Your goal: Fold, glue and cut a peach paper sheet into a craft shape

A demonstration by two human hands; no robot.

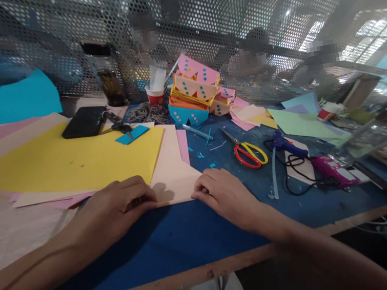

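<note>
A peach paper sheet, folded to a slanted edge, lies on the blue table cover. My left hand rests on its near left corner, fingers curled and pressing the fold down. My right hand presses the sheet's near right corner with bent fingers. Both hands lie low on the paper, about a hand's width apart. A large yellow sheet lies just beyond my left hand, on top of pink and beige sheets.
Red-and-yellow scissors, a blue glue gun with black cord, and a pink tool lie to the right. A black phone, keys, a red cup and stacked paper boxes stand behind. People sit beyond the perforated screen.
</note>
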